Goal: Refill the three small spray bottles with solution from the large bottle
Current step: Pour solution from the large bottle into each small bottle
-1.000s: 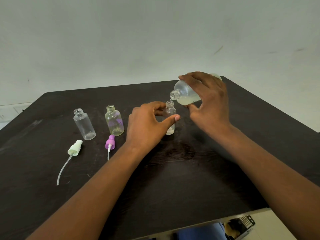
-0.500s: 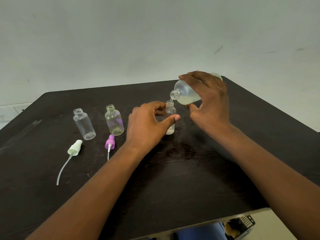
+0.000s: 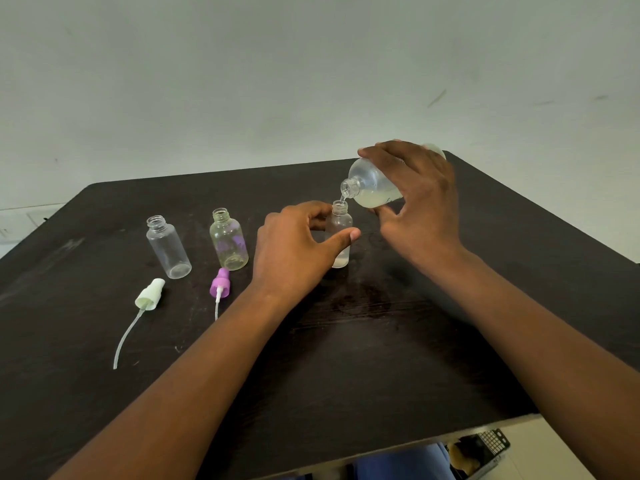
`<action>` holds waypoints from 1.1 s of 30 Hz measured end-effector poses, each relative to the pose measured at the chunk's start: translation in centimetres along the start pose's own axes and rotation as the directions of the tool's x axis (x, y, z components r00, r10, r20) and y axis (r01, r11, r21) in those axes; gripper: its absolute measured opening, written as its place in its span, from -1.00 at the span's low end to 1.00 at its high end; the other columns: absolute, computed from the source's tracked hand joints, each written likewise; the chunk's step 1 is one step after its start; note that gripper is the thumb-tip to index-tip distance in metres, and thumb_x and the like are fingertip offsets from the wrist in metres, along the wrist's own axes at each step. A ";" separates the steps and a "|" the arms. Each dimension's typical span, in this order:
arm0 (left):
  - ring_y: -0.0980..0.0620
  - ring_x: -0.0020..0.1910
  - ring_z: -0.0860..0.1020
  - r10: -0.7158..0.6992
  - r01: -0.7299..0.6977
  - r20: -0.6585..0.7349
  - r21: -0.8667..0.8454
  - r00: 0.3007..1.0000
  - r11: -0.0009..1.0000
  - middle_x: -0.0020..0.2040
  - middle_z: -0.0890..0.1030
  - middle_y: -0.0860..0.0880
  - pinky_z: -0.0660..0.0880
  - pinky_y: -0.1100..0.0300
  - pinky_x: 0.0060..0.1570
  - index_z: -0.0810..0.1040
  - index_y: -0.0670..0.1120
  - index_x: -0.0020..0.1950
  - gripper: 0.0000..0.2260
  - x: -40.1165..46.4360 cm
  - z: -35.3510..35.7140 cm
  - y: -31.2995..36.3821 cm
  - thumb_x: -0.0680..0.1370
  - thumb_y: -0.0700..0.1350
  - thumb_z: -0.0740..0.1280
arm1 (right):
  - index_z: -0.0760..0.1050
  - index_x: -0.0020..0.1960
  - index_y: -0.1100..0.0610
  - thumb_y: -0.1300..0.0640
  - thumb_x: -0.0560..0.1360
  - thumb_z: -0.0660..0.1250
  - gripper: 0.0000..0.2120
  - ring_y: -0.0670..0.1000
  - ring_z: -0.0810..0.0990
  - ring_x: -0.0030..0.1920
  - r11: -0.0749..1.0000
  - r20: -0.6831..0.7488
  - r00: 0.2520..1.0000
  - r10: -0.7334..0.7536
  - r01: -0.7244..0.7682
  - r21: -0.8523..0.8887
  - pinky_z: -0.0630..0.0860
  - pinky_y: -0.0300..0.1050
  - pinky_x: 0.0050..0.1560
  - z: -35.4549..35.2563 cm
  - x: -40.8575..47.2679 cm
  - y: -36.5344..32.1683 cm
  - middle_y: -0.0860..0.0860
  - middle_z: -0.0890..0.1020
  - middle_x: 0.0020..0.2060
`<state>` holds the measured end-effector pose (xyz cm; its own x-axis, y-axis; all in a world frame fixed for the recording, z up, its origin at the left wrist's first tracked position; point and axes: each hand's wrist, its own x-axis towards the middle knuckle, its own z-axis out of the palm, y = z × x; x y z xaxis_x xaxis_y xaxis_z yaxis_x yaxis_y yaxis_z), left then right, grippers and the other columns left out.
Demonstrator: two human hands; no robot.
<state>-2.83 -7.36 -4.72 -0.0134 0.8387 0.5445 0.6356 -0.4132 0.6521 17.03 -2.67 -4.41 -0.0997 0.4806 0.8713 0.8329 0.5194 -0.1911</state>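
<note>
Pouring under way: large bottle, translucent, tipped neck-down toward the left, pale cloudy solution pooled in its lower side, a thin stream falling from its open mouth into the small bottle directly beneath. Right hand has its grip wrapped over the large bottle's body, fingers curled across the top, thumb below. Small bottle stands upright near the worktop's middle, uncapped, a shallow layer of liquid at its base. Left hand steadies it, thumb across the front, fingers curled round the far side. To the left, well apart from the pour, two more small bottles stand upright and uncapped: a yellow-tinted bottle with purple print, and further left a clear bottle, seemingly dry. In front of the tinted one lies a purple spray cap with a short dip tube; in front of the clear one, a pale green spray cap trailing a long curved tube. Dark worktop, scuffed, against a plain pale wall.
</note>
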 end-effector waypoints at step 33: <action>0.29 0.04 0.68 0.011 -0.011 0.010 -0.004 1.000 1.000 0.06 0.76 0.13 0.67 0.12 0.13 0.73 -0.01 0.24 -0.54 0.0 0.0 0.0 0.46 0.22 0.58 | 0.58 0.44 -0.01 0.33 0.31 0.57 -0.28 0.08 0.56 0.38 1.000 0.002 1.000 -0.002 0.002 -0.016 0.34 0.01 0.45 -0.2 0.0 -0.1 -0.02 0.62 0.35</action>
<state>-2.82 -7.34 -4.77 0.0014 0.8373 0.5467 0.6328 -0.4241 0.6479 17.03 -2.85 -4.35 -0.1025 0.4810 0.8707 0.8415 0.5086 -0.1819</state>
